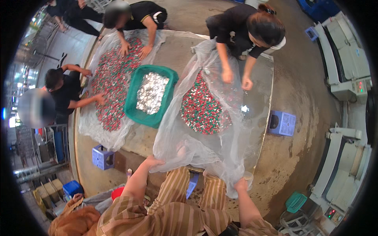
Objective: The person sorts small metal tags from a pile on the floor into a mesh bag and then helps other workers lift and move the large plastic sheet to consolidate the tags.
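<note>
A sheer white net sheet (169,133) is spread over the low table (252,133) in front of me. On it lies a heap of small red, green and silvery pieces (201,106), too small to name. My left hand (154,161) is closed on the sheet's near left edge. At the near right corner, my right hand (241,184) grips a gathered part of the same sheet. Between my hands the near edge hangs in folds above my knees. Opposite me, a co-worker's hands (236,78) are at the sheet's far right side.
Left of the sheet stands a green basin (132,112) of shiny silvery pieces (151,93). Beyond it, two co-workers reach into another spread heap (114,86) on a net. Purple stools (282,123) stand beside the table. White machines (342,55) line the right side; a green basket (296,202) sits near them.
</note>
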`<state>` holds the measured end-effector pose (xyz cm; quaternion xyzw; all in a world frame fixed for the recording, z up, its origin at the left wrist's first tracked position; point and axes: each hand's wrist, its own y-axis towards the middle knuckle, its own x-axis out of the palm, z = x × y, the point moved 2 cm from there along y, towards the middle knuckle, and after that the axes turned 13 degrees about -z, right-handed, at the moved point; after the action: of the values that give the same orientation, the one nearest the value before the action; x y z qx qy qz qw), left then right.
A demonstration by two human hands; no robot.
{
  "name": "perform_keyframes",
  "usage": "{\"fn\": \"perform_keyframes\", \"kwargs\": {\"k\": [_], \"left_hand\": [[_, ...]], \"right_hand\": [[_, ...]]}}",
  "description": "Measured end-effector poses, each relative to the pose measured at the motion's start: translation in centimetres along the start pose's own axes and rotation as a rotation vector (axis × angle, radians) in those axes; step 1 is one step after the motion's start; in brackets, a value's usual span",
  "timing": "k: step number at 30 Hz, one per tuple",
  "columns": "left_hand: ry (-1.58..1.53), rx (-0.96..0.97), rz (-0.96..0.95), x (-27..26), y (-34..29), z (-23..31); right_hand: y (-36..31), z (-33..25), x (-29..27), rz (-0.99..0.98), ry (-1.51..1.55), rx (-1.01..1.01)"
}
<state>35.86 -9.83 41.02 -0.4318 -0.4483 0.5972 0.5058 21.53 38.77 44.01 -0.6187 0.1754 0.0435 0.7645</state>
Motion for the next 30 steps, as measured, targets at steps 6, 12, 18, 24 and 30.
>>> {"fn": "perform_keyframes", "kwargs": {"k": [6, 12, 18, 24, 30], "left_hand": [[0.102, 0.163, 0.266, -3.7, -4.9, 2.7], [-0.149, 0.336, 0.158, -2.3, -6.2, 5.5], [-0.422, 0.09, -0.068, -1.5, -14.0, 8.9], [0.56, 0.228, 0.032, -6.9, -13.5, 8.2], [0.688, 0.285, 0.242, -5.6, -7.8, 4.9]], "right_hand": [[3.0, 1.8, -0.5, -0.033, 0.521, 0.024], [-2.9, -3.0, -4.7, -0.201, 1.173, -0.026], [0.5, -1.9, -4.9, -0.244, 0.991, -0.315], [-4.9, -7.7, -9.7, -0.094, 0.606, -0.416], [-11.8, -16.1, -15.8, -0.07, 0.411, -0.547]]}}
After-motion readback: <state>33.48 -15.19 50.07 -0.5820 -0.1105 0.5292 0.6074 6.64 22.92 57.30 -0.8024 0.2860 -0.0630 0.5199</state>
